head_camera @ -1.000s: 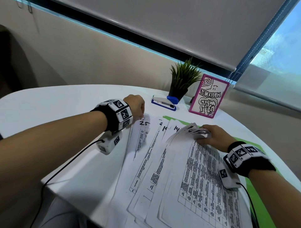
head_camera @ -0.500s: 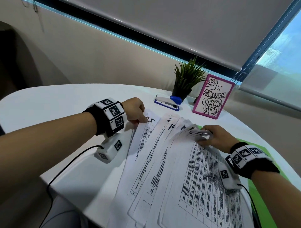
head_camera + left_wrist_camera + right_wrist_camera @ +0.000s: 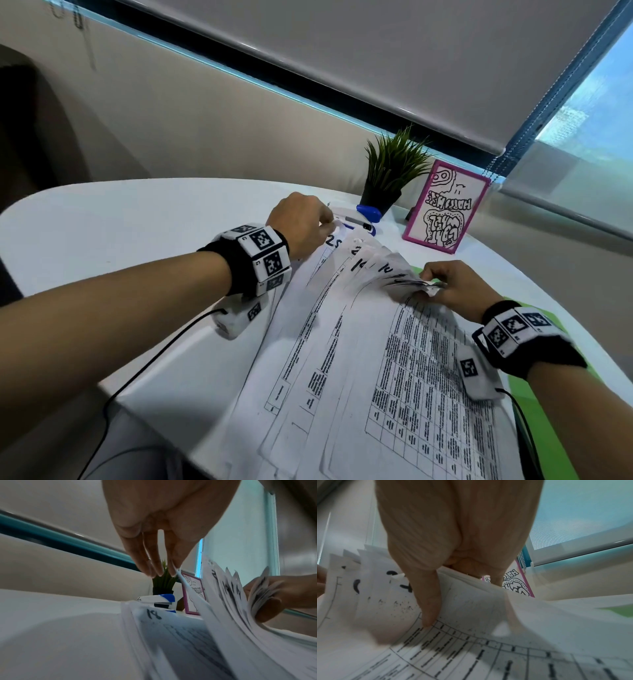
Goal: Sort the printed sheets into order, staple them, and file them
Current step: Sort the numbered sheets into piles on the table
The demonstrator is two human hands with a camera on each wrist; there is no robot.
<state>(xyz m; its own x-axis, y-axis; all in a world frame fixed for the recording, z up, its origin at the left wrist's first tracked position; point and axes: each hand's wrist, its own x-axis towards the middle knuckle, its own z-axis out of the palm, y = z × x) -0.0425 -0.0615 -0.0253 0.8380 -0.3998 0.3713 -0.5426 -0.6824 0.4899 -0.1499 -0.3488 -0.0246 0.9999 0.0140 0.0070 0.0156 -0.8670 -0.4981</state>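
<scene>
Printed sheets [image 3: 404,377] with handwritten numbers at their top corners lie fanned across the white table [image 3: 120,219]. My left hand [image 3: 327,224] pinches the top corner of the leftmost sheet, marked 25 [image 3: 322,260], and holds it lifted. In the left wrist view that raised sheet [image 3: 192,595] hangs from my left hand [image 3: 161,573] over a flat sheet marked 18 [image 3: 154,614]. My right hand [image 3: 428,281] grips the curled top corners of several fanned sheets. Its thumb [image 3: 428,601] presses on the top sheet [image 3: 471,655]. A blue and white stapler [image 3: 363,222] lies just behind my left hand.
A small potted plant [image 3: 390,174] and a pink-framed drawing [image 3: 445,209] stand at the table's back edge by the window. A green folder [image 3: 520,394] shows under the sheets on the right. The near table edge runs under the sheets' lower ends.
My left hand has lifted the corner of the sheet marked 25 off the table and carried it back toward the stapler. My right hand keeps its grip on the fanned corners.
</scene>
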